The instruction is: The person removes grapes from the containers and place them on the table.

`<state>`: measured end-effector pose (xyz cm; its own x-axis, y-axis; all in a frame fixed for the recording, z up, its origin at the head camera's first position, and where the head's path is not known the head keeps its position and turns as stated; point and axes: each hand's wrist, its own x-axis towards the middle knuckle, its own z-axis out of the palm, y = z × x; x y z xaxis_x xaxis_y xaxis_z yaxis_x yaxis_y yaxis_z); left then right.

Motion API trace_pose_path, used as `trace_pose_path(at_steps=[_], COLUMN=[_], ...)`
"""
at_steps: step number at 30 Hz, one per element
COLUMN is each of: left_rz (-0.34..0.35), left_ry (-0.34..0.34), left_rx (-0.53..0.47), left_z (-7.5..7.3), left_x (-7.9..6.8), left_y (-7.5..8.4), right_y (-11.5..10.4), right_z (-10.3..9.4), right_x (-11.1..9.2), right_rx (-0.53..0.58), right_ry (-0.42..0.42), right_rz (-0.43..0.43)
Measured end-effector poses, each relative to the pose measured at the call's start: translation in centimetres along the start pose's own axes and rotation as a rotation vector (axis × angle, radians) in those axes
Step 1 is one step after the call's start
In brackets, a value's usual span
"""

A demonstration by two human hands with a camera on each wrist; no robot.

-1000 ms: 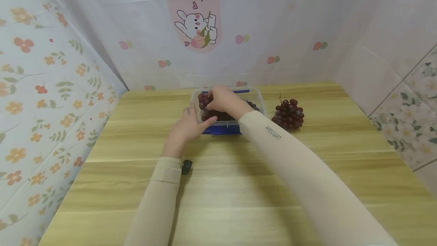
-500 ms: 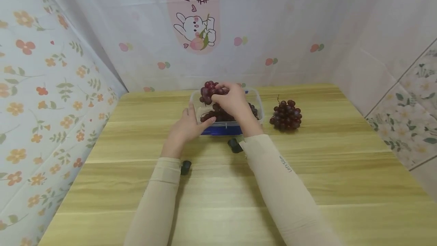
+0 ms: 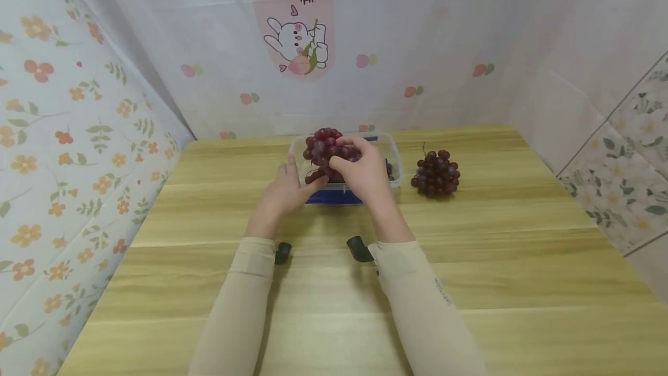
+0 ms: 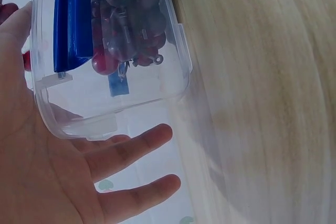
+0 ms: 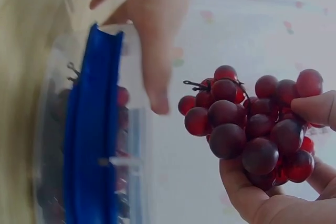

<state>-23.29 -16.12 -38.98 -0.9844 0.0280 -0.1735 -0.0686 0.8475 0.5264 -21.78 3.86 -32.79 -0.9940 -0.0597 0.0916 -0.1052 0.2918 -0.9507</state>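
Dark red grapes in a bunch point(image 3: 323, 147) hang above the clear plastic box; my right hand point(image 3: 367, 173) pinches the bunch between thumb and fingers. The right wrist view shows the held grapes point(image 5: 257, 124) raised beside the box with its blue latch point(image 5: 94, 129). My left hand point(image 3: 279, 196) touches the left end of the box point(image 3: 399, 164), thumb at the front rim. Its fingers point(image 4: 128, 156) are straight and spread in the left wrist view. Through the box wall, more grapes point(image 4: 128, 22) show inside, partly hidden by the blue latch point(image 4: 73, 19).
Another grape bunch point(image 3: 436, 174) lies on the wooden table point(image 3: 496, 237), right of the box. A patterned curtain point(image 3: 438, 33) stands behind the table's back edge. Black pieces point(image 3: 282, 253) stick out by both wrists.
My right hand has lifted a bunch of grapes out of the box and drawn it slightly up and toward me. The left hand has stayed at the box's left end.
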Motion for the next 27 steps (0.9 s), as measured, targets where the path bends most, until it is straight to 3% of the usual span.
trace_pose_path(at_steps=[6,13,27], left_rz=[-0.015,-0.021,-0.033], left_ry=[-0.017,-0.038,-0.042], left_rx=[0.008,0.027,0.035], left_z=[0.0,-0.1,-0.2], left_x=[0.1,0.4,0.4], left_y=[-0.2,0.1,0.3], right_y=[-1.0,-1.5,1.3], right_z=[-2.6,-7.1,-16.0], right_x=[-0.6,-2.0,-2.9], right_rx=[0.031,-0.034,-0.214], right_ry=[0.063,0.14,0.338], right_rz=[-0.014,0.004,0.136])
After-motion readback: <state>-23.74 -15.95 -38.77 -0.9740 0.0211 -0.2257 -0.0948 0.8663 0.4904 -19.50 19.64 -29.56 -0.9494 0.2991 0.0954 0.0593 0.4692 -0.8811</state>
